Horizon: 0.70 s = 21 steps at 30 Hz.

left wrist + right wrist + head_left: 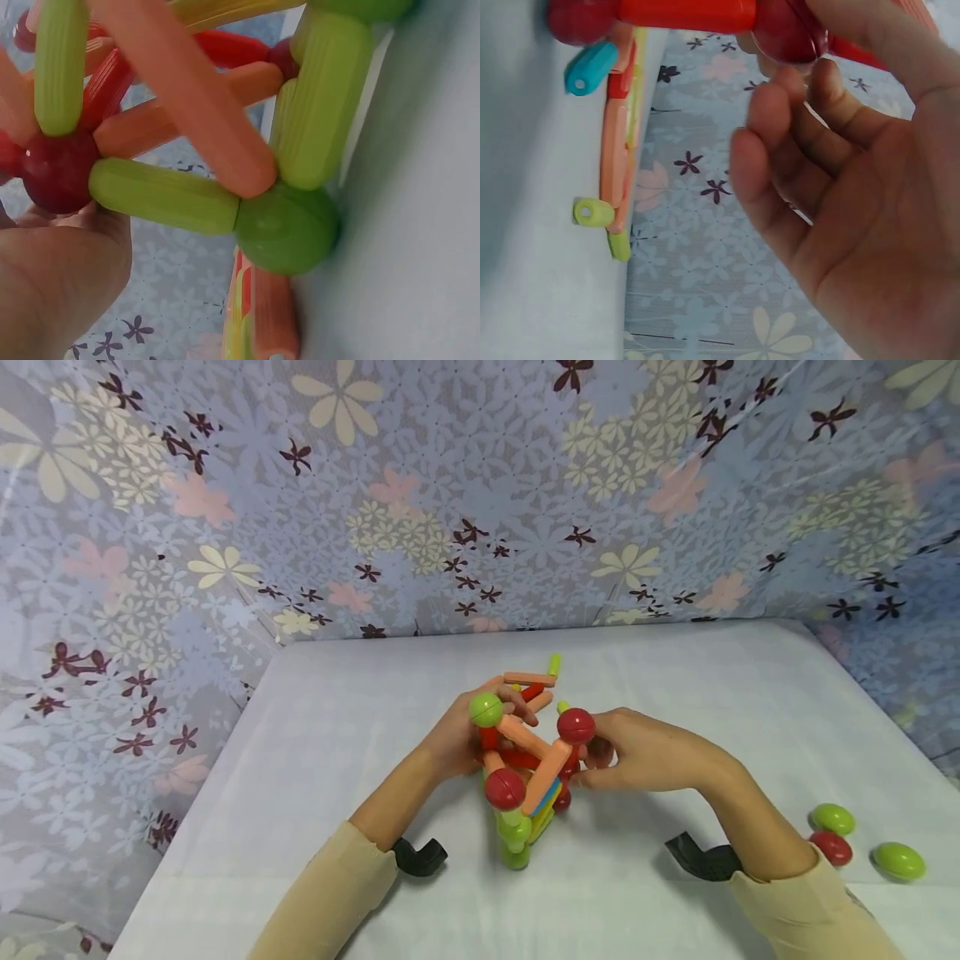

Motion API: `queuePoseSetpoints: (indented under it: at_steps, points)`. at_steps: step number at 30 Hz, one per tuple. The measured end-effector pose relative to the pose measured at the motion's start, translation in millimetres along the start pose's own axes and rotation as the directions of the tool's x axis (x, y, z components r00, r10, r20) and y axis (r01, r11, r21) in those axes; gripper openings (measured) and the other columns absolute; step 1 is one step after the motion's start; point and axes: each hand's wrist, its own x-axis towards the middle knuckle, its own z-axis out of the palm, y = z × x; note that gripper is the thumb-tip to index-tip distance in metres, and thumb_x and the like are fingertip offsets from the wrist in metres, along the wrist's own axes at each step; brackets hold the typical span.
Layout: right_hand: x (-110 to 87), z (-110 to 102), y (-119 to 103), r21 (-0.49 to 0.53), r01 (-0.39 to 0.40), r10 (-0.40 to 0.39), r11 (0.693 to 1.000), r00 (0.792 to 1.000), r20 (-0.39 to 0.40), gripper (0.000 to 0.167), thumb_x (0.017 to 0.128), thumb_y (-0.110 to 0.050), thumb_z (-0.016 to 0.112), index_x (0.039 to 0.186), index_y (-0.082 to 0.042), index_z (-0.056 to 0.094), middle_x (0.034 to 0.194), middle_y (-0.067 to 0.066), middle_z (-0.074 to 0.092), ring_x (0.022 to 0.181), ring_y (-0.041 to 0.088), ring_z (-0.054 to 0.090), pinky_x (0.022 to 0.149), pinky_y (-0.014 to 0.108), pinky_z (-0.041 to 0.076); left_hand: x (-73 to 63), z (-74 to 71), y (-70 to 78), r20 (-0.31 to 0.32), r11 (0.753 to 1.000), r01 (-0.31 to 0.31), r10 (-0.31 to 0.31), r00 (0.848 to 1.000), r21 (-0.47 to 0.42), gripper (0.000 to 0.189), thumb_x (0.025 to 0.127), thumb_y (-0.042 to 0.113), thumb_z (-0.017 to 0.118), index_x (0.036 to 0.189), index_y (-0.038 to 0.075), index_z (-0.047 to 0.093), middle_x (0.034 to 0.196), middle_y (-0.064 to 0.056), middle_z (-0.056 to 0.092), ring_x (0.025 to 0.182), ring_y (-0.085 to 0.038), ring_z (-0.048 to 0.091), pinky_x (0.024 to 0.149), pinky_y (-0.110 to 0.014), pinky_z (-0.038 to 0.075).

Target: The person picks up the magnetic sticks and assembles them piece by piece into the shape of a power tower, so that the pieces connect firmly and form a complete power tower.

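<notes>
A frame built from magnetic sticks and balls (pixel 546 777) stands mid-table, in orange, red, green, yellow and blue. My left hand (pixel 453 735) holds its left rear side, with fingers curled behind it and partly hidden. In the left wrist view that hand's base lies against a red ball (pixel 61 172); a green ball (pixel 289 229) sits at a lower corner on the table. On the right side, my right hand (pixel 652 756) pinches a red ball (pixel 787 30) between thumb and fingertips. A red stick (pixel 690 13) joins this ball to another at the tabletop.
Loose sticks (pixel 528 679) lie behind the frame, among them a blue stick (pixel 592 67) and a green stick (pixel 594 212). Two green balls (pixel 898 861) and a red ball (pixel 831 847) rest by my right forearm. A flowered cloth (pixel 480 527) hangs behind the white table (pixel 352 693).
</notes>
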Motion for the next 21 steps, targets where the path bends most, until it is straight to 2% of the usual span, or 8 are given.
queuePoseSetpoints:
  at_steps: [2, 5, 8, 11, 13, 14, 18, 21]
  points:
    - [2.2, 1, 4, -0.008, 0.008, -0.008, 1.0, 1.0, -0.027, 0.02, 0.083, -0.027, 0.076, 0.087, -0.022, 0.057, 0.071, -0.009, 0.056, 0.068, 0.01, 0.055, 0.061, 0.028, 0.048, -1.1, -2.2, -0.8, 0.028, 0.998, -0.013, 0.011, 1.0, 0.067, 0.024, 0.095, 0.022, 0.054, 0.094, 0.0, 0.063, 0.143, -0.007, 0.041, 0.112, -0.03, 0.053, 0.081, -0.03, 0.049]
    - [6.0, 4, 6, -0.039, 0.017, -0.02, 0.999, 0.996, -0.082, 0.022, 0.084, -0.032, 0.075, 0.083, -0.023, 0.055, 0.071, -0.01, 0.055, 0.066, 0.008, 0.054, 0.059, 0.027, 0.046, -2.7, -5.6, -3.9, 0.065, 0.981, -0.036, 0.024, 0.998, 0.19, 0.023, 0.095, 0.019, 0.054, 0.103, -0.001, 0.062, 0.134, -0.01, 0.05, 0.117, -0.034, 0.05, 0.087, -0.035, 0.048]
    - [10.5, 6, 9, -0.069, 0.018, -0.026, 0.997, 0.992, -0.123, 0.023, 0.084, -0.038, 0.074, 0.083, -0.026, 0.055, 0.07, -0.01, 0.054, 0.064, 0.008, 0.051, 0.056, 0.027, 0.044, -5.6, -7.2, -6.9, 0.058, 0.957, -0.036, 0.02, 0.998, 0.289, 0.029, 0.093, 0.021, 0.059, 0.115, 0.001, 0.06, 0.125, -0.013, 0.055, 0.115, -0.036, 0.05, 0.093, -0.04, 0.046]
    - [14.9, 7, 15, -0.066, 0.005, -0.013, 0.998, 0.993, -0.114, 0.019, 0.085, -0.034, 0.074, 0.088, -0.023, 0.059, 0.073, -0.009, 0.056, 0.066, 0.01, 0.053, 0.058, 0.028, 0.045, -7.2, -6.6, -8.7, 0.02, 0.959, 0.031, -0.038, 0.999, 0.282, 0.037, 0.092, 0.03, 0.062, 0.121, 0.006, 0.061, 0.126, -0.01, 0.057, 0.119, -0.03, 0.049, 0.095, -0.039, 0.045]
    - [17.3, 9, 23, -0.082, -0.024, 0.015, 0.996, 0.994, -0.11, 0.015, 0.087, -0.027, 0.073, 0.094, -0.019, 0.063, 0.081, -0.007, 0.06, 0.072, 0.012, 0.055, 0.062, 0.03, 0.048, -7.7, -6.4, -10.1, 0.012, 0.964, 0.052, -0.057, 0.998, 0.261, 0.041, 0.091, 0.034, 0.064, 0.123, 0.009, 0.062, 0.124, -0.008, 0.058, 0.114, -0.027, 0.052, 0.091, -0.037, 0.047]
    - [18.8, 10, 29, -0.105, -0.043, 0.03, 0.994, 0.992, -0.121, 0.015, 0.087, -0.023, 0.073, 0.098, -0.016, 0.065, 0.088, -0.005, 0.062, 0.077, 0.014, 0.057, 0.066, 0.032, 0.05, -7.8, -6.7, -11.0, 0.021, 0.968, 0.04, -0.046, 0.999, 0.247, 0.044, 0.091, 0.035, 0.064, 0.124, 0.005, 0.061, 0.124, -0.008, 0.058, 0.112, -0.027, 0.052, 0.089, -0.036, 0.047]
    - [23.5, 19, 57, -0.227, -0.137, 0.092, 0.964, 0.976, -0.2, 0.034, 0.088, -0.011, 0.068, 0.122, -0.007, 0.063, 0.121, 0.009, 0.059, 0.109, 0.028, 0.056, 0.09, 0.046, 0.047, -7.2, -6.4, -14.1, 0.112, 0.962, -0.065, 0.037, 0.993, 0.265, 0.056, 0.095, 0.036, 0.059, 0.131, -0.007, 0.052, 0.124, -0.009, 0.06, 0.108, -0.027, 0.055, 0.092, -0.038, 0.047]
    - [24.7, 25, 73, -0.291, -0.171, 0.116, 0.941, 0.974, -0.196, 0.042, 0.09, -0.009, 0.066, 0.131, -0.008, 0.058, 0.135, 0.016, 0.051, 0.124, 0.037, 0.046, 0.1, 0.055, 0.037, -5.5, -2.9, -14.1, 0.212, 0.97, -0.079, 0.029, 0.977, 0.231, 0.056, 0.099, 0.035, 0.048, 0.136, -0.007, 0.046, 0.13, -0.008, 0.058, 0.114, -0.026, 0.053, 0.098, -0.037, 0.043]
